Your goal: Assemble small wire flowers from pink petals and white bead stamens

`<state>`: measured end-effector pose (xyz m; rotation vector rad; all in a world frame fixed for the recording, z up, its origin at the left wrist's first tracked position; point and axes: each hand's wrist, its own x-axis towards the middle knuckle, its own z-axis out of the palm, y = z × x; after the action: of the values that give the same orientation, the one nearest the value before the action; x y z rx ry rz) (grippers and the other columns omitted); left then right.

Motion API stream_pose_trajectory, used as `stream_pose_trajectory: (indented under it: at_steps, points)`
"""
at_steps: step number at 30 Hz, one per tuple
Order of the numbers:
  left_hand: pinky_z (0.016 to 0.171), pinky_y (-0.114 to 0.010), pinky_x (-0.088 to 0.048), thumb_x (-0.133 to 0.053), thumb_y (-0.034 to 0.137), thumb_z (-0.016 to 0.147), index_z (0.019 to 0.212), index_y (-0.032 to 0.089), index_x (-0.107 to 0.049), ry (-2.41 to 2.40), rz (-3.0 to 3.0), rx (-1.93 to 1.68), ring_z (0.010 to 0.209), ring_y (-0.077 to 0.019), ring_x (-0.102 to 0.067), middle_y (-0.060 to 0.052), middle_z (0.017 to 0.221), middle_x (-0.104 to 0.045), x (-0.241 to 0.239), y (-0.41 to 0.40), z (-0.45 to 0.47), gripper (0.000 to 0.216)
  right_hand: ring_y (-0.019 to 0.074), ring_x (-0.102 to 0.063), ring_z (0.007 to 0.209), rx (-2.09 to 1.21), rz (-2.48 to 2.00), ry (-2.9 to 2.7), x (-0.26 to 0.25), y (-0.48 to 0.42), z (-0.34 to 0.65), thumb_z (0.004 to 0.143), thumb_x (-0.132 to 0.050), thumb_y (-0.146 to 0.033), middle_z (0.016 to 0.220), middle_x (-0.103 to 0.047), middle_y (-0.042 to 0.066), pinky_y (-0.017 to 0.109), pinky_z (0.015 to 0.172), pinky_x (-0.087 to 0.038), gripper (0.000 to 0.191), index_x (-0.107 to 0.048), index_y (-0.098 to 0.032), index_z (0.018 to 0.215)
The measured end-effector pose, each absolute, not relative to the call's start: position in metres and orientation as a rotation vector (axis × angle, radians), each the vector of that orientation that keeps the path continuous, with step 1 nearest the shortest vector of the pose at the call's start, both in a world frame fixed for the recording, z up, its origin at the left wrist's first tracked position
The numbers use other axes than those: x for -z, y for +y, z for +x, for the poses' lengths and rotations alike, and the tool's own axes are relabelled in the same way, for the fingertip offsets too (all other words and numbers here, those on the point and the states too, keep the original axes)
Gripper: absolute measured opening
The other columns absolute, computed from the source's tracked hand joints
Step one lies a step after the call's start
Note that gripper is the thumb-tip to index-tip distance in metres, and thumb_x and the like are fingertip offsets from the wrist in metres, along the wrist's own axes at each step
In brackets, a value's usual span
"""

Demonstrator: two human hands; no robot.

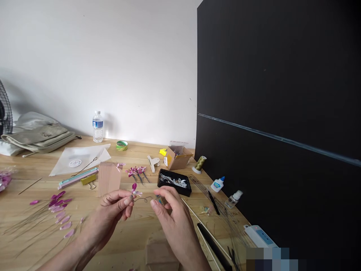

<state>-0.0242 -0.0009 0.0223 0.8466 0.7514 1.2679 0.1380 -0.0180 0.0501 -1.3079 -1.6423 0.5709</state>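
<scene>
My left hand [117,205] is closed, pinching a small magenta and pale pink artificial flower [135,191] at its base between thumb and forefinger. From it a thin dark stem [145,199] runs right and curls into a loop. Just beyond the stem's end is my right hand [169,207], thumb and forefinger curved a little apart. A small brownish-blue thing [160,199] shows between its fingers, partly hidden; its kind is unclear. Behind the hands lie several finished-looking flowers [137,172] on dark stems and a pinkish rectangular board [109,178].
Loose petals on wires [60,214] spread at left. A black tray [175,182] of small metallic parts, a cardboard box [178,157], a thread spool [200,163], a glue bottle [218,184] and a spray bottle [234,199] stand right. A black comb [214,246] lies near the front; a water bottle [97,128] stands behind.
</scene>
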Motion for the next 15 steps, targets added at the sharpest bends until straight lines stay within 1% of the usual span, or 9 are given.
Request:
stream_pose_trajectory:
  at_steps: [2,4,8,12,15]
  points:
    - [0.047,-0.018,-0.032,-0.072,0.028,0.064,0.064,0.016,-0.069,0.737,0.91,-1.248,0.046,-0.0067,-0.041,0.003,0.047,-0.053,-0.022,-0.004,-0.022,0.013,0.0194,-0.054,0.086,-0.711,-1.266,-1.648,-0.057,-0.017,0.133,0.077,-0.05,-0.032,0.093,-0.061,0.006,0.028,0.068,-0.041,0.02,-0.061,-0.019,0.089]
    - [0.048,-0.019,-0.032,-0.07,0.029,0.065,0.064,0.016,-0.069,0.725,0.956,-1.23,0.047,-0.0068,-0.039,0.003,0.047,-0.052,-0.022,-0.005,-0.02,0.013,0.018,-0.057,0.08,-0.912,-1.223,-1.638,-0.061,-0.014,0.126,0.078,-0.05,-0.035,0.085,-0.063,0.005,0.028,0.067,-0.042,0.021,-0.06,-0.018,0.085]
    - [0.049,-0.02,-0.031,-0.07,0.031,0.065,0.064,0.016,-0.069,0.729,0.985,-1.203,0.046,-0.007,-0.038,0.004,0.045,-0.051,-0.02,-0.006,-0.019,0.015,0.0148,-0.058,0.069,-1.224,-1.11,-1.516,-0.061,-0.007,0.117,0.073,-0.056,-0.03,0.069,-0.062,0.001,0.027,0.065,-0.043,0.014,-0.058,-0.016,0.076]
    - [0.046,-0.02,-0.028,-0.069,0.031,0.065,0.066,0.016,-0.069,0.763,0.999,-1.172,0.045,-0.0074,-0.037,0.004,0.044,-0.052,-0.019,-0.005,-0.021,0.015,0.0133,-0.056,0.064,-1.335,-1.119,-1.374,-0.06,-0.003,0.118,0.066,-0.061,-0.023,0.064,-0.06,0.0,0.026,0.064,-0.043,0.008,-0.058,-0.016,0.07]
    - [0.046,-0.021,-0.027,-0.069,0.032,0.065,0.065,0.016,-0.068,0.808,0.997,-1.116,0.044,-0.0072,-0.036,0.004,0.042,-0.051,-0.02,-0.004,-0.023,0.017,0.0131,-0.055,0.064,-1.324,-1.182,-1.437,-0.061,0.0,0.123,0.065,-0.061,-0.021,0.066,-0.061,0.0,0.026,0.064,-0.042,0.005,-0.059,-0.016,0.067]
